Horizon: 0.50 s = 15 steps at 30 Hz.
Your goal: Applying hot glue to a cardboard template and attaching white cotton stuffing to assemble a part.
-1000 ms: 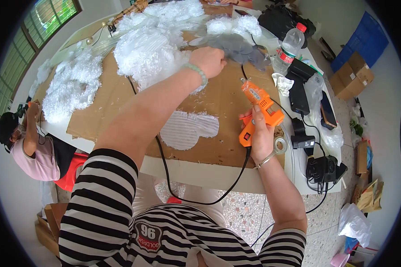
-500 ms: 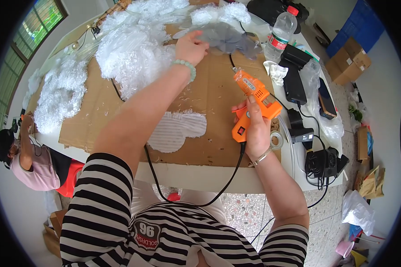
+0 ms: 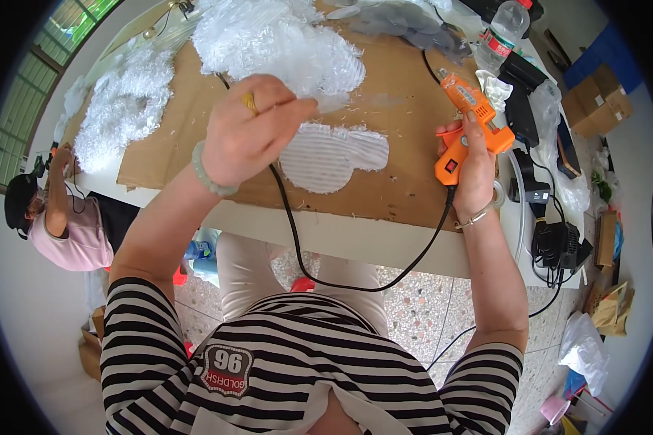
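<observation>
My right hand (image 3: 476, 163) is wrapped round an orange glue gun (image 3: 463, 141), its nozzle tilted up and away over the cardboard's right side. My left hand (image 3: 257, 127) is in a pinch above the cardboard, and a thin translucent piece (image 3: 332, 102) shows at its fingertips, its outline faint. Just beyond the pinch lies a big heap of shaggy clear-white plastic fringe (image 3: 268, 47). Below the fingertips a flat, white, ribbed cloud-shaped piece (image 3: 319, 161) with a frayed upper edge rests on the cardboard. Grey translucent discs (image 3: 413, 27) lie piled at the far side.
Brown cardboard (image 3: 406, 192) covers much of the white table. A black cord loops from the glue gun past the table's front edge. A water bottle (image 3: 504, 32), crumpled tissue (image 3: 493, 90) and black adapters (image 3: 559, 243) stand on the right. Another person (image 3: 69, 225) works at the left.
My left hand has drawn back from the grey discs toward me, to the near left beside the cloud-shaped piece. My right hand still holds the glue gun; the whole view has shifted.
</observation>
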Available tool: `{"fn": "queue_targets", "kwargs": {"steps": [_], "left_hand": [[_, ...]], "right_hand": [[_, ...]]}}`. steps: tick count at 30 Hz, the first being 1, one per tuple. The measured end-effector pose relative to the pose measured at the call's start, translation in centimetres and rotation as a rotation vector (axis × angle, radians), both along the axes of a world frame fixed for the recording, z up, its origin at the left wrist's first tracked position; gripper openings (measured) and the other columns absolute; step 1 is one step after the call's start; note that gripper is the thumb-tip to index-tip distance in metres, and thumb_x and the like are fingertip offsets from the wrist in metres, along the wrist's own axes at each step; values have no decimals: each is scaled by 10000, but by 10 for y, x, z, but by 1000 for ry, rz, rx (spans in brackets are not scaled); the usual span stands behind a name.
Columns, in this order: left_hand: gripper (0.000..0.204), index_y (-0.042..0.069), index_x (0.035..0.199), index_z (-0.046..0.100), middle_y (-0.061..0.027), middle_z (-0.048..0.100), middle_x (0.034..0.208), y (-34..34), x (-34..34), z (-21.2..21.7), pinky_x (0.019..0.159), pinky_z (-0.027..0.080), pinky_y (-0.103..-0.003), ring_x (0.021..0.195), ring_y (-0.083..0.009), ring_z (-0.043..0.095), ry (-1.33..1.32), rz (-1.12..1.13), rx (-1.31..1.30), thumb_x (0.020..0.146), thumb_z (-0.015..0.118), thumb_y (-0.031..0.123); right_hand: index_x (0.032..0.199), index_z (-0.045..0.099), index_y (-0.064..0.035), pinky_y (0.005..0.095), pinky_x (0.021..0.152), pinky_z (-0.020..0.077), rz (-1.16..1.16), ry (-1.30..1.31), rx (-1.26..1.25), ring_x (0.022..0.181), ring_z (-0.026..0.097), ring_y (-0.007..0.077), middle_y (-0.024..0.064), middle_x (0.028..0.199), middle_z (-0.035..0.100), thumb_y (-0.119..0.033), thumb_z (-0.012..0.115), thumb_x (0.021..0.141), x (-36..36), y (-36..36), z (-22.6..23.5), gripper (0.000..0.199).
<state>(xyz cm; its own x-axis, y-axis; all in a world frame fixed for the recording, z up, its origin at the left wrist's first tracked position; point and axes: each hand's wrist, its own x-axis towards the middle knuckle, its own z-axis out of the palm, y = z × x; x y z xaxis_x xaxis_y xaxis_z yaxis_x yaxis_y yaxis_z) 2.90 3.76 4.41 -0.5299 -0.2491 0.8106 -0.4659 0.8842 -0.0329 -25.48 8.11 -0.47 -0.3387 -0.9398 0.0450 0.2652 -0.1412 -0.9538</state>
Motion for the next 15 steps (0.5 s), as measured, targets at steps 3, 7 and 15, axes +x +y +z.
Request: {"fn": "queue_targets", "kwargs": {"steps": [3,7,15], "left_hand": [[290,29,896,659,-64,580,816,22,11,-9,716,499,-352,786,-244,566,-244,-66,-130,619,670,-55],[314,38,895,656,-49,564,813,28,12,-22,737,504,-386,783,-222,559,-364,-57,-144,582,648,44],[259,31,897,619,-42,540,780,27,3,-36,802,481,-384,776,-209,540,-457,-61,-110,648,604,98]], "right_hand": [[972,564,-65,240,557,437,9,22,9,605,544,119,60,772,620,-316,525,926,1,0,1,259],[969,559,-62,235,550,433,11,21,5,603,543,119,62,769,618,-315,526,925,2,-1,1,259],[990,552,-60,233,550,433,40,43,-4,602,540,116,64,763,614,-322,523,928,0,-2,-1,271]]}}
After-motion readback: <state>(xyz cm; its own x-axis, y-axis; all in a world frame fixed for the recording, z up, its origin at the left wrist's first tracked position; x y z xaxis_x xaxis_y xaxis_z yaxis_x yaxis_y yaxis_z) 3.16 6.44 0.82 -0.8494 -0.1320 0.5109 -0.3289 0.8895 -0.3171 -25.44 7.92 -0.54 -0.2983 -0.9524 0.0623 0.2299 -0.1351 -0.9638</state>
